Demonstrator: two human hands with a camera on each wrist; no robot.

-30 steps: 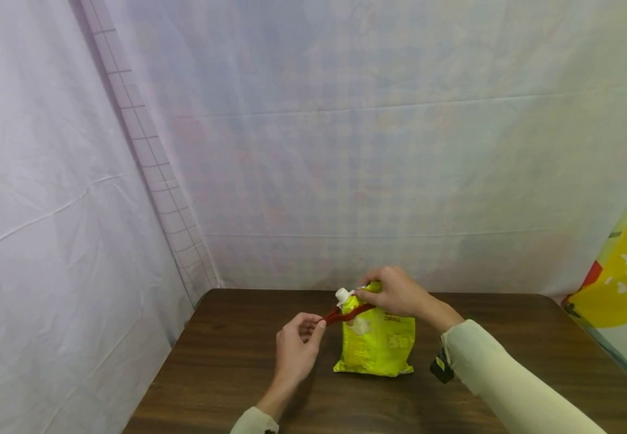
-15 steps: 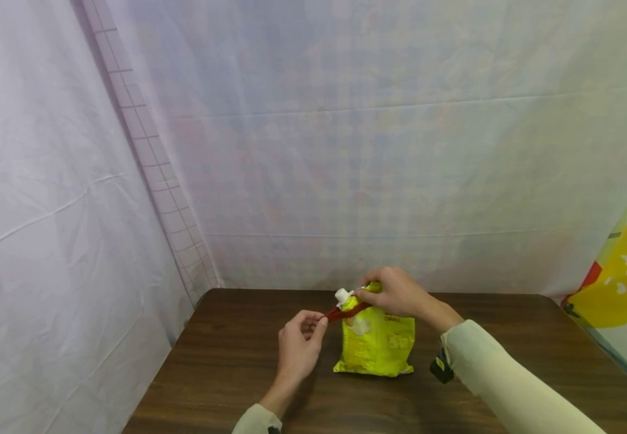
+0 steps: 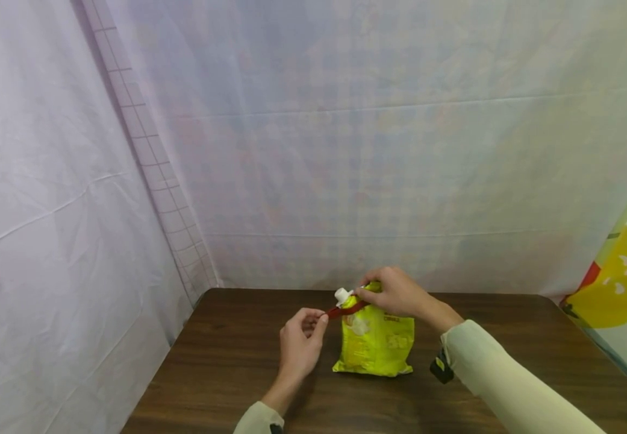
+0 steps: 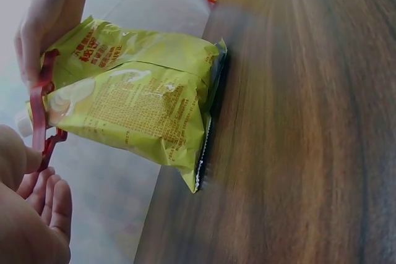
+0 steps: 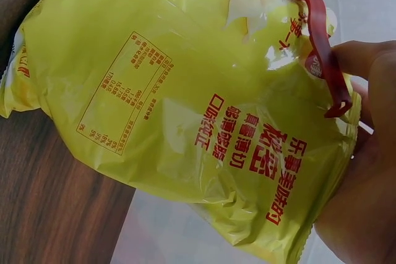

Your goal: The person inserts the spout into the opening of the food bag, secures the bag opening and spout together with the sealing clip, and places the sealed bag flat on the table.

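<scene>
A yellow chip bag [image 3: 380, 349] with red print stands upright on the table. Across its top corner lies a red bag clip [image 3: 351, 310] with a white spout cap [image 3: 342, 295]. My left hand [image 3: 300, 343] pinches the clip's left end between thumb and fingers. From the right, my right hand [image 3: 398, 295] grips the bag's top edge. In the right wrist view its thumb touches the red clip [image 5: 320, 29], and the other fingers are partly hidden behind the bag. The left wrist view shows the clip's two bars [image 4: 38, 115] still somewhat apart near the left hand.
The dark wooden table [image 3: 226, 367] extends around the bag. A pale patterned curtain [image 3: 373, 150] hangs behind it, and a white cloth [image 3: 47, 241] on the left. At the right edge is a panel with a yellow shape [image 3: 614, 283].
My left hand has shifted slightly up and to the right with the clip's end, and the clip's bars look closer together. The right hand and the bag have hardly moved.
</scene>
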